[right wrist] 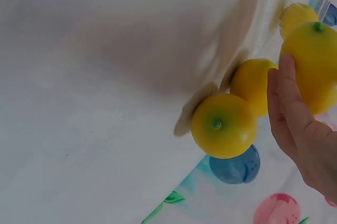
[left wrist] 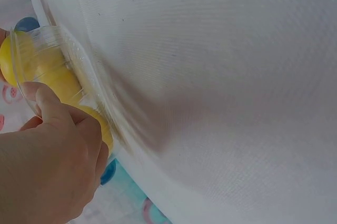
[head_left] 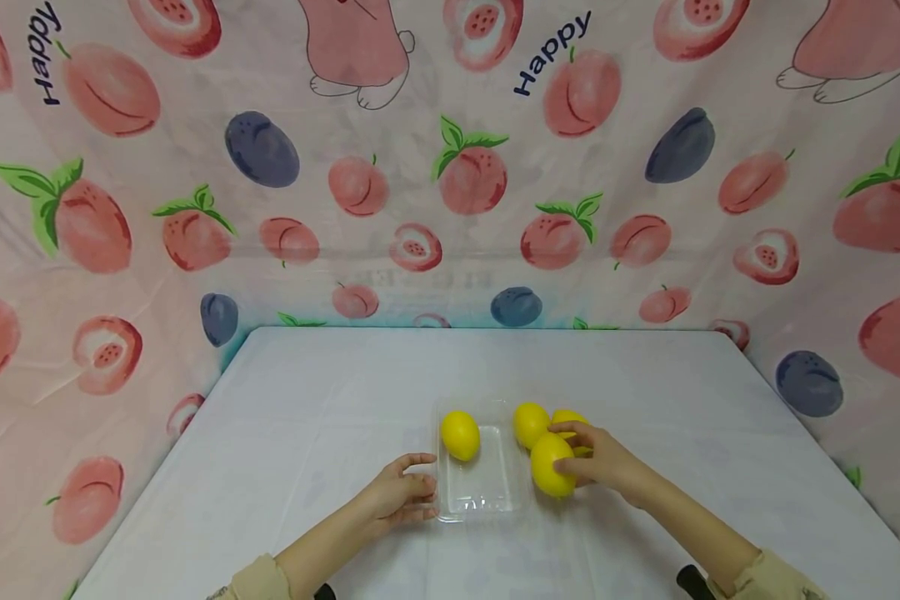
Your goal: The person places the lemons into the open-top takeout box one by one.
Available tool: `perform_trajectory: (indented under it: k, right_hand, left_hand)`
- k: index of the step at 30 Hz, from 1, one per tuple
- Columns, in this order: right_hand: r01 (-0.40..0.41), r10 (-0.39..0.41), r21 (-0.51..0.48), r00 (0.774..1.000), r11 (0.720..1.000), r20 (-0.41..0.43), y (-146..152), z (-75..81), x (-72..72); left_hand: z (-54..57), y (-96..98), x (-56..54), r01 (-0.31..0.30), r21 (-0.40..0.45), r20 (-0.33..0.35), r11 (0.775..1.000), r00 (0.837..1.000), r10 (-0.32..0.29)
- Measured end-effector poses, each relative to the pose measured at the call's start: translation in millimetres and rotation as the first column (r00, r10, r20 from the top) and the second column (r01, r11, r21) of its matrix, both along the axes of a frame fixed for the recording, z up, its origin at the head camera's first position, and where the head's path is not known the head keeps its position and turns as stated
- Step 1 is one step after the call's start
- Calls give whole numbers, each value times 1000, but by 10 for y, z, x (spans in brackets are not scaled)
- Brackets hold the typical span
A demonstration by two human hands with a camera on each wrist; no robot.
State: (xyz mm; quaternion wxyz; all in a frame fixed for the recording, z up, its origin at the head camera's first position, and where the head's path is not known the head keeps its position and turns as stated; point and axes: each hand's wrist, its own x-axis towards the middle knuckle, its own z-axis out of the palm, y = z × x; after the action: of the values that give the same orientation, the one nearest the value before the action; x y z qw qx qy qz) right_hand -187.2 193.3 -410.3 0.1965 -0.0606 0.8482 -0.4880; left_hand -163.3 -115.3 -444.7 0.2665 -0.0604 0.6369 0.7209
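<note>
A clear plastic container (head_left: 487, 483) stands on the white table, with one yellow lemon (head_left: 461, 435) in its far left part. My left hand (head_left: 401, 497) grips the container's left side; in the left wrist view, its fingers lie at the transparent rim. Between the fingers and thumb of my right hand (head_left: 607, 461) is another lemon (head_left: 551, 467), raised beside the container's right wall. Its green stem tip shows in the right wrist view (right wrist: 318, 26). Two more lemons, one (right wrist: 224, 125) partly behind my right hand in the head view and one (head_left: 529, 423) nearer the container, sit on the table.
The white table (head_left: 330, 392) reaches back to a fruit-print cloth (head_left: 390, 233) hanging behind and along both sides. Dark objects (head_left: 693, 582) show beside my sleeves at the bottom edge of the head view.
</note>
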Motion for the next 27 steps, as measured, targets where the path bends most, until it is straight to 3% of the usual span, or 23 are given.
perform_trajectory:
  k: [27]
  right_hand:
    - [13, -12, 18, 1000, 1000, -28, -205, 180, -46]
  left_hand:
    - [-40, -7, -10, 5, 20, 2, 1000, 1000, -5]
